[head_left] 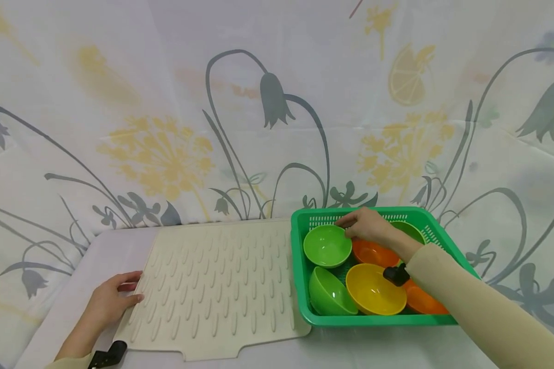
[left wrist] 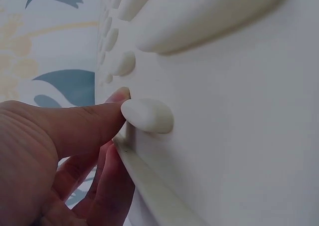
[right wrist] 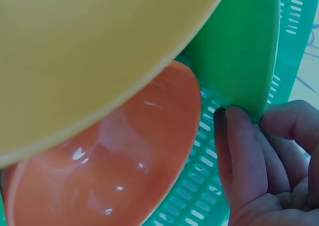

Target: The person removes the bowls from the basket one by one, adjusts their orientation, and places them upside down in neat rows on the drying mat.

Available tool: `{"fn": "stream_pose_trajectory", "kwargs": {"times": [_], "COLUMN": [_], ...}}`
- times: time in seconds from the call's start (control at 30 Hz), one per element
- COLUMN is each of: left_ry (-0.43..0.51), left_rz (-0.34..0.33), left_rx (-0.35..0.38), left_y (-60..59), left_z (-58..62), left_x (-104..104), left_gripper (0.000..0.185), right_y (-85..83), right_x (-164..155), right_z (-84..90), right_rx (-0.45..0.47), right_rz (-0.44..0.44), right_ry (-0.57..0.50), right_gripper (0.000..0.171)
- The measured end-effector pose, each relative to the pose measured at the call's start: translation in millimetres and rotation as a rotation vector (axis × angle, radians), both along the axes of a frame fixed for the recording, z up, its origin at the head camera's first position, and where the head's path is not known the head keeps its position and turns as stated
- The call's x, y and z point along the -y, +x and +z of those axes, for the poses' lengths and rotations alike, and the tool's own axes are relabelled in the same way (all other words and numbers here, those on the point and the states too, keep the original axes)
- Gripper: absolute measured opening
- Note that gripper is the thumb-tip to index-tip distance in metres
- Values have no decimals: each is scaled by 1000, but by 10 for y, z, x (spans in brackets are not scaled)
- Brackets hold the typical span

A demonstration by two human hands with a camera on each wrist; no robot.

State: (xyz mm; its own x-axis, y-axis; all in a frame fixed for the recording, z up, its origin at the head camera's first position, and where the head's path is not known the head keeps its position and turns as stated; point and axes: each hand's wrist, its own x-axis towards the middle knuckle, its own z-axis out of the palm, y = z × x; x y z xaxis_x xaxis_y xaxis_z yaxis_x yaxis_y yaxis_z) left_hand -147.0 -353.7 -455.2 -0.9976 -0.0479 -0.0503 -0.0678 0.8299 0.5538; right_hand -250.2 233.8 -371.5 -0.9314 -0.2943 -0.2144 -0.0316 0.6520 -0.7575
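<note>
My left hand (head_left: 107, 303) pinches the left edge of a cream drying mat (head_left: 214, 350) covered in raised oval ridges. In the left wrist view its thumb lies on the ridged face of the mat (left wrist: 224, 116), with the fingers behind the edge. Over a green plastic basket (head_left: 383, 321), my right hand (head_left: 369, 225) holds the rim of a light green bowl (head_left: 328, 245) at the back left corner. The right wrist view shows thumb and fingers on either side of the rim of that green bowl (right wrist: 239, 51).
Inside the basket are a tilted green bowl (head_left: 330, 294), a yellow bowl (head_left: 374, 292), orange bowls (head_left: 374, 251) and another green bowl (head_left: 410, 230) partly behind the right hand. The basket stands right of the mat. A flower-patterned cloth (head_left: 258, 154) hangs behind.
</note>
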Motion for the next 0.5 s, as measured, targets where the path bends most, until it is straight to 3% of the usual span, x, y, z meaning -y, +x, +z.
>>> {"fn": "stream_pose_trajectory", "kwargs": {"times": [0.5], "left_ry": [16], "left_rz": [-27], "left_rx": [-1], "left_y": [10], "left_z": [2], "left_x": [7], "left_gripper": [63], "right_y": [155], "right_x": [-108], "right_z": [177], "right_rx": [-39], "right_rz": [1], "right_ry": [-49], "right_gripper": [42]}}
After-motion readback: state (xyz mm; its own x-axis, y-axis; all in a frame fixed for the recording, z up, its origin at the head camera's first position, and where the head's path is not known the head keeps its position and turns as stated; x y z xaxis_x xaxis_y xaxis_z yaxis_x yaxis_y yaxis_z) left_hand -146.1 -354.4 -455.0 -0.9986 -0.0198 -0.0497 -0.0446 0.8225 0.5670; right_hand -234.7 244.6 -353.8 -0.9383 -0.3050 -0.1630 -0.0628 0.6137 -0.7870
